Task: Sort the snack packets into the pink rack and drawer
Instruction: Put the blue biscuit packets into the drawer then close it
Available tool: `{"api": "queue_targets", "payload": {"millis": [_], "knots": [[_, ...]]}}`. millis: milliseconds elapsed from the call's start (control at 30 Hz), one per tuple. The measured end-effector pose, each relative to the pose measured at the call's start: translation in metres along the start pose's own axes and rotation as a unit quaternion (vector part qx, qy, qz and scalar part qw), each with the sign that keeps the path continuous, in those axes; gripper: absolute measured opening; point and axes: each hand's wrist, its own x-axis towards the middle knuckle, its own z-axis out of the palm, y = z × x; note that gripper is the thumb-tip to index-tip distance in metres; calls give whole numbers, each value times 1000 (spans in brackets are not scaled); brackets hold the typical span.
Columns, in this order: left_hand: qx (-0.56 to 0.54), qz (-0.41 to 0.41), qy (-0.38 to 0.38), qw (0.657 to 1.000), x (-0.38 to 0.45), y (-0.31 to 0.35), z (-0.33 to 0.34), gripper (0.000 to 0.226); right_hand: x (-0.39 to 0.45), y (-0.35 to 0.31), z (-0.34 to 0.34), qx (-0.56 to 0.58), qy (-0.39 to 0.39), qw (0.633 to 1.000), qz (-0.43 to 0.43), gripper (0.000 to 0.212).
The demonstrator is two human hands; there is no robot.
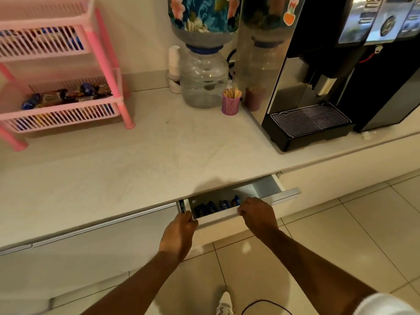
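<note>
Pale stone-look countertop (141, 160) runs across the head view, with cream floor tiles (341, 235) below it on the right. At the far left stands the pink rack (106, 64); its lower shelf holds a heap of snack packets (66, 96), and more show through the slats of the shelf above. Further right sit a water bottle (204, 85), a purple cup of wooden sticks (230, 104) and a black coffee machine (318, 87). Under the counter's near edge a white drawer (227, 215) stands partly open, with blue packets (218, 205) lined up inside. The left hand (179, 233) grips the drawer's left front corner, fingers curled over the edge. The right hand (256, 212) holds the front rim further right, fingers hooked over it.
</note>
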Motion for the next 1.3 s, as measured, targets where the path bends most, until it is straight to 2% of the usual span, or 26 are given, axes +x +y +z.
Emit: {"api": "queue_targets", "payload": {"millis": [133, 233, 300, 400, 467, 567, 767, 933, 1067, 1300], "knots": [[63, -3, 39, 997, 21, -8, -10, 54, 23, 0, -6, 18, 30, 999, 2, 11], [53, -29, 58, 997, 38, -16, -14, 73, 41, 2, -7, 23, 42, 999, -12, 21], [64, -31, 49, 996, 46, -23, -12, 82, 53, 5, -8, 18, 48, 999, -12, 37], [71, -42, 33, 996, 56, -28, -10, 77, 68, 10, -10, -28, 66, 997, -19, 61], [45, -57, 40, 997, 60, -29, -12, 64, 75, 14, -10, -29, 81, 995, -41, 68], [44, -60, 53, 996, 66, -30, -17, 43, 84, 21, -8, -17, 88, 993, -73, 57], [54, -91, 71, 992, 74, -27, -12, 30, 98, 23, -11, -30, 100, 991, -88, 44], [76, -125, 77, 986, 80, -28, 0, 33, 101, 20, -8, -53, 112, 988, -93, 44], [93, -127, 77, 985, 84, -29, 4, 36, 103, 20, -4, -70, 129, 985, -96, 34], [89, -112, 83, 986, 84, -24, -5, 57, 107, 22, -1, -68, 133, 983, -108, 27]]}}
